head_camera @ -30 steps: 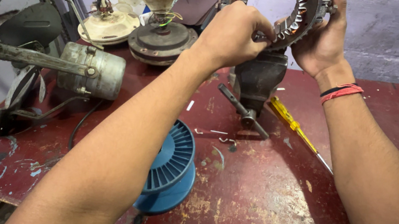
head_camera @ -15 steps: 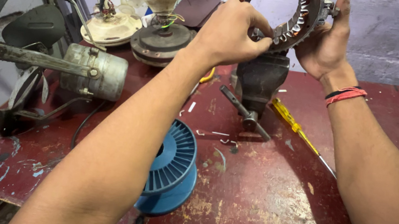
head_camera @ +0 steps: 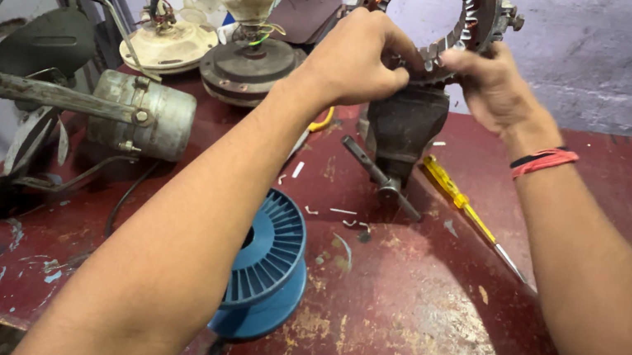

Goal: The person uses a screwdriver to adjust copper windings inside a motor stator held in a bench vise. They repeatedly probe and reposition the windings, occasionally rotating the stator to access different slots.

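Observation:
A ring-shaped metal motor stator (head_camera: 479, 10) with copper-coloured slots stands upright in a dark bench vise (head_camera: 404, 128) at the back of the red table (head_camera: 411, 325). My left hand (head_camera: 363, 59) grips the stator's lower left rim. My right hand (head_camera: 493, 83) holds its lower right rim, fingers pinching at the bottom edge. A red and black band sits on my right wrist.
A blue ribbed spool (head_camera: 269, 266) lies under my left forearm. A yellow-handled screwdriver (head_camera: 466, 208) lies right of the vise. An exhaust fan with grey motor (head_camera: 142, 114) fills the left. Fan motor parts (head_camera: 244, 71) stand at the back. Small white scraps (head_camera: 344, 215) lie near the vise.
My right hand has slid from the stator's right side down to its lower rim. The left hand has stayed on the lower left rim.

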